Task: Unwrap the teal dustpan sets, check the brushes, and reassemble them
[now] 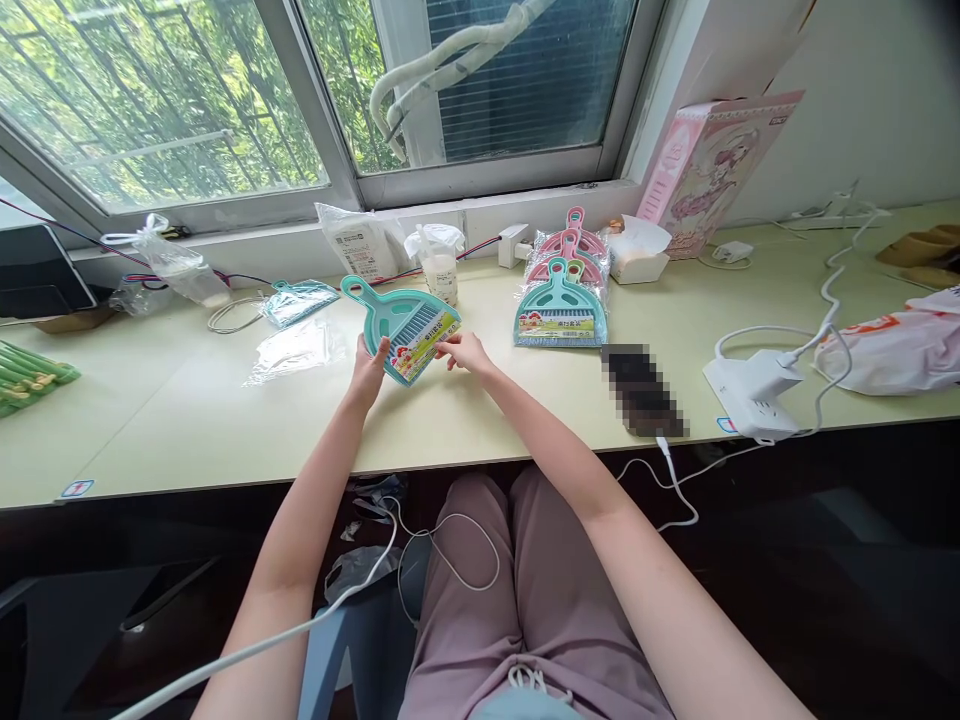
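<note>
A small green dustpan and brush set (406,322) with a printed label is tilted above the table, its handle pointing to the upper left. My left hand (370,372) grips its lower left edge, the thumb on the front. At the right end of the label, my right hand (463,353) pinches the corner with its fingers. Clear plastic packaging (294,352) lies on the table to the left. Further right, a stack of similar sets, with a green one (562,310) in front and pink ones (574,245) behind, lies in clear wrapping.
Behind my hands stand a plastic cup (439,265) and a white plastic packet (358,245). A blurred phone (643,390) with a cable lies by the front edge. A power strip (754,395), a white bag (889,345) and a pink box (720,175) are on the right.
</note>
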Demonstrator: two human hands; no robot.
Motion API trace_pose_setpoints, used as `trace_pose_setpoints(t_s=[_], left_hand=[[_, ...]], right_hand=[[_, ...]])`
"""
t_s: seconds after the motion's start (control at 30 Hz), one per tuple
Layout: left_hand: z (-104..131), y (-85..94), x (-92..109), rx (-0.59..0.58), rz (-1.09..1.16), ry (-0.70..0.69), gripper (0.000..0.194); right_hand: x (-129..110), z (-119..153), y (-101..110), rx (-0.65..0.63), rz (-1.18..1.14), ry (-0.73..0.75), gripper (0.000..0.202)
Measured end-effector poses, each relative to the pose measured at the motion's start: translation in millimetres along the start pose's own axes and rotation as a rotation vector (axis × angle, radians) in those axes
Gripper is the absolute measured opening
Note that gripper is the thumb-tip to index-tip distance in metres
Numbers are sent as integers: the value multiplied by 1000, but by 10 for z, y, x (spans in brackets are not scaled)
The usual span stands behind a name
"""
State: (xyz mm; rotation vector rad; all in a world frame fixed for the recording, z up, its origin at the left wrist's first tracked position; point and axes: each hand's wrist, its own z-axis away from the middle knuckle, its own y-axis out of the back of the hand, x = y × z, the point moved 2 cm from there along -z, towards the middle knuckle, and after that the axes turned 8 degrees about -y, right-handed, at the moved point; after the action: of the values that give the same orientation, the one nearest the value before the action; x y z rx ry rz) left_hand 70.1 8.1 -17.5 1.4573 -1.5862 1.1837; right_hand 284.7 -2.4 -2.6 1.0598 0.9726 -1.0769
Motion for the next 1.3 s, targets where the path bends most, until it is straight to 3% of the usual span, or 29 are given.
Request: trace_pose_setpoints(t_s=[0.27, 0.47, 0.53, 0.63, 0.7, 0.93, 1.1, 1.2, 1.3], left_hand=[[50, -106, 149, -33, -59, -63, 86], [55, -121, 225, -47, -19, -68, 85], [54, -116, 246, -59, -15, -78, 85], [54, -117, 249, -93, -35, -56, 89], [53, -123, 238, -98, -46, -35, 90], [27, -148, 193, -55, -11, 39, 81], [0, -116, 169, -30, 0, 47, 78], [-24, -61, 171, -13, 8, 49, 70], [-48, 9, 186, 36, 12, 58, 64]], right_hand=[[-94, 85, 86, 111, 235, 88, 20], [-31, 42, 13, 238, 118, -11, 35], [3, 15, -35, 178, -67, -41, 39], [-3, 10, -132, -66, -379, -41, 35], [-31, 27, -168, -154, -510, -50, 30], [-19, 48, -151, -151, -634, -115, 18], [-73, 64, -196, -146, -469, -65, 32], [-242, 280, 72, 18, -98, 55, 53], [-331, 785, 809, 430, 333, 263, 50]])
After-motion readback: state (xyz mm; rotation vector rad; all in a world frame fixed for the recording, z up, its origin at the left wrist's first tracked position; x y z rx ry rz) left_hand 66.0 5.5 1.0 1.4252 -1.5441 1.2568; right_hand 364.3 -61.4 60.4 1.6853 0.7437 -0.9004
